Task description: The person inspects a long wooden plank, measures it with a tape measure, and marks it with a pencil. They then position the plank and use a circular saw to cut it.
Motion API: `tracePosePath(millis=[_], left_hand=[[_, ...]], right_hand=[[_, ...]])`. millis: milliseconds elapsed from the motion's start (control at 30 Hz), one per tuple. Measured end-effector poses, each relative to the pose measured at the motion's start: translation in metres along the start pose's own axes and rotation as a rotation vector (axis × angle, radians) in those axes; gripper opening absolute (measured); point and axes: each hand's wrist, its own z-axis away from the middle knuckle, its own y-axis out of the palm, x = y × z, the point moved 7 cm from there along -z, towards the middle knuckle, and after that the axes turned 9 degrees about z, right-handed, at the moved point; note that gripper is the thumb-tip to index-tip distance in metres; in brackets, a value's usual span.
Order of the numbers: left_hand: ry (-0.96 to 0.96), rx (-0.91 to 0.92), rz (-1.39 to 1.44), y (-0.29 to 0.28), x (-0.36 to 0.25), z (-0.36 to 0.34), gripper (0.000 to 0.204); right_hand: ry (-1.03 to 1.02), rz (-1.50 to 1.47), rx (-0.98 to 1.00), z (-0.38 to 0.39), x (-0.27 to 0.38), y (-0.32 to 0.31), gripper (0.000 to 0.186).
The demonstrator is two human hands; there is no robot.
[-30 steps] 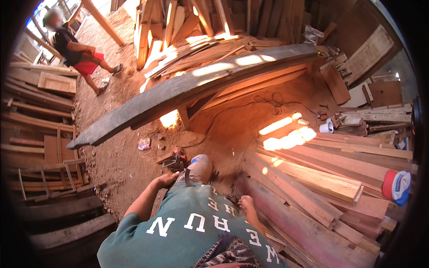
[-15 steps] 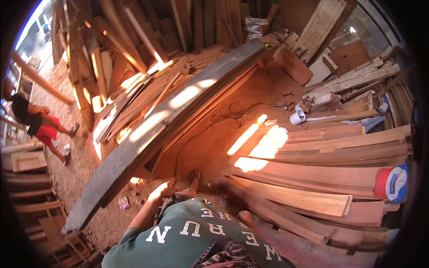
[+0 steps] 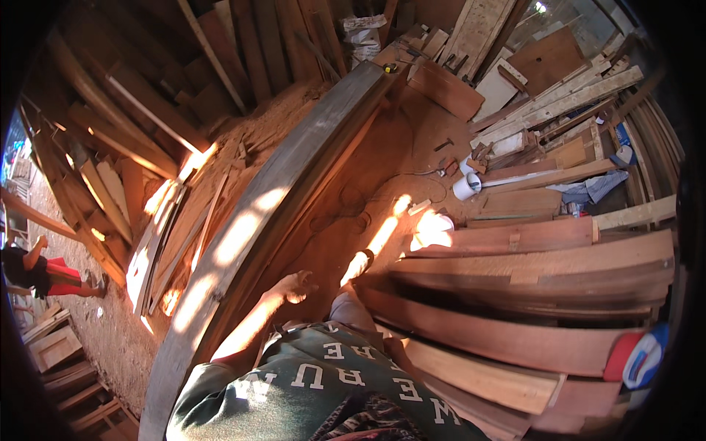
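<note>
The long curved grey wooden plank (image 3: 279, 198) runs from the near left of the workshop up to the far middle, resting on its edge over the sawdust-covered dirt floor (image 3: 368, 184). It leans against a second, redder curved board just to its right, likely so the two bends can be matched side by side. The person's left hand (image 3: 294, 285) reaches forward from the near edge, with fingers loosely curled and nothing in them, just beside the plank's inner face; whether it touches the wood I cannot tell. The right hand is hidden behind the green printed shirt (image 3: 316, 382), so its state cannot be told.

To the right lies a stack of reddish curved planks (image 3: 529, 294), laid flat one over another, probably to keep them from twisting. Beyond it, far right, a white plastic cup (image 3: 465, 187) stands on the floor near scattered offcuts and a thin cable. Straight boards (image 3: 147, 110) lean along the far left wall. At the left edge another person in red shorts (image 3: 44, 275) stands well apart from the work.
</note>
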Motion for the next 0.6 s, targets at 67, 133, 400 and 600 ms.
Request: tracePosePath(millis=[67, 133, 400, 600], left_hand=[[-0.045, 0.027, -0.017, -0.012, -0.036, -0.032, 0.079], [-0.179, 0.062, 0.061, -0.022, -0.052, -0.065, 0.079], [-0.029, -0.117, -0.216, -0.071, -0.137, -0.206, 0.058], [-0.032, -0.147, -0.061, -0.115, -0.244, -0.300, 0.068]], right_hand=[[-0.100, 0.162, 0.015, -0.030, -0.004, -0.019, 0.025], [0.011, 0.026, -0.020, -0.062, -0.016, -0.057, 0.022], [0.100, -0.387, -0.229, -0.230, -0.031, -0.305, 0.014], [-0.069, -0.010, -0.609, -0.362, 0.085, -0.546, 0.014]])
